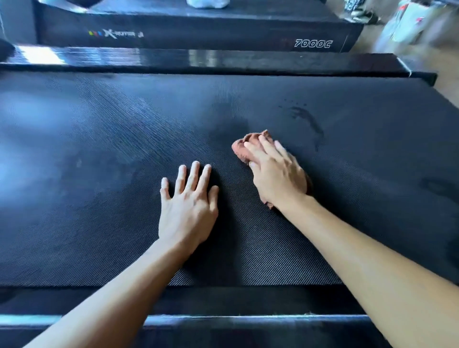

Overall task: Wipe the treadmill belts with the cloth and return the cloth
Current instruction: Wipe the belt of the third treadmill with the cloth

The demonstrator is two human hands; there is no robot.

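Much of the crumpled reddish-brown cloth lies hidden beneath the right hand. A pale whitish object on the far black treadmill deck is cut off by the top edge. Light-coloured items at upper right are blurred beyond recognition.

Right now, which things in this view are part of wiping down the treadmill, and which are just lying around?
Part of the job:
- brown cloth under the right hand
- treadmill belt, with the left hand flat on it
- second treadmill behind

Lying around:
- white bundle on the second treadmill
- blurred bags on the floor, top right
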